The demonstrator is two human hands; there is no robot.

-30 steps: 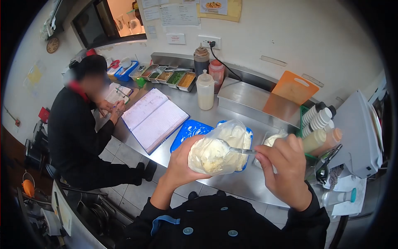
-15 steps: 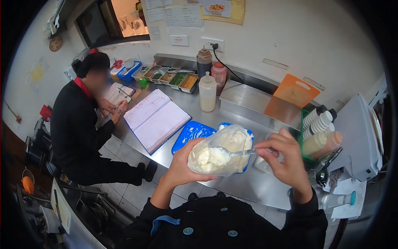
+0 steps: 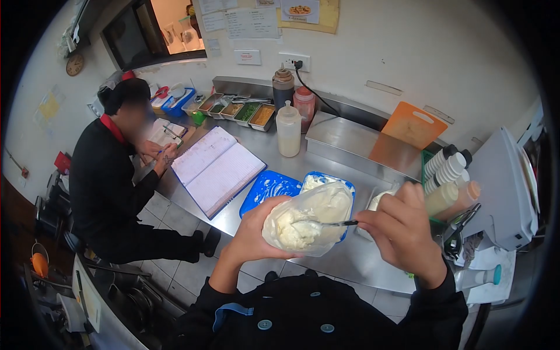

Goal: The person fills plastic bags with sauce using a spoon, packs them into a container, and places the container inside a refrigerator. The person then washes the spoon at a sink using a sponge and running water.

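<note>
My left hand (image 3: 255, 231) is wrapped round a clear plastic bag (image 3: 326, 224) that is open toward me and holds a pale creamy mass (image 3: 294, 233). My right hand (image 3: 402, 230) grips the handle of a metal spoon (image 3: 338, 223), whose bowl is down in the cream inside the bag. Behind the bag, partly hidden by it, a blue-rimmed tub (image 3: 315, 179) holds more cream. A blue lid (image 3: 268, 191) smeared with white lies to its left on the steel counter. Another bag with white contents (image 3: 376, 201) is partly hidden behind my right hand.
An open notebook (image 3: 219, 169) lies left of the lid. Squeeze bottles (image 3: 289, 131) and small trays of toppings (image 3: 248, 112) stand behind. A co-worker (image 3: 111, 181) sits writing at the left. At the right are an orange cutting board (image 3: 413, 127) and stacked cups (image 3: 448, 172).
The spoon has shifted within the bag and its handle has turned. My right hand has moved slightly with it, while my left hand keeps holding the bag in nearly the same place.
</note>
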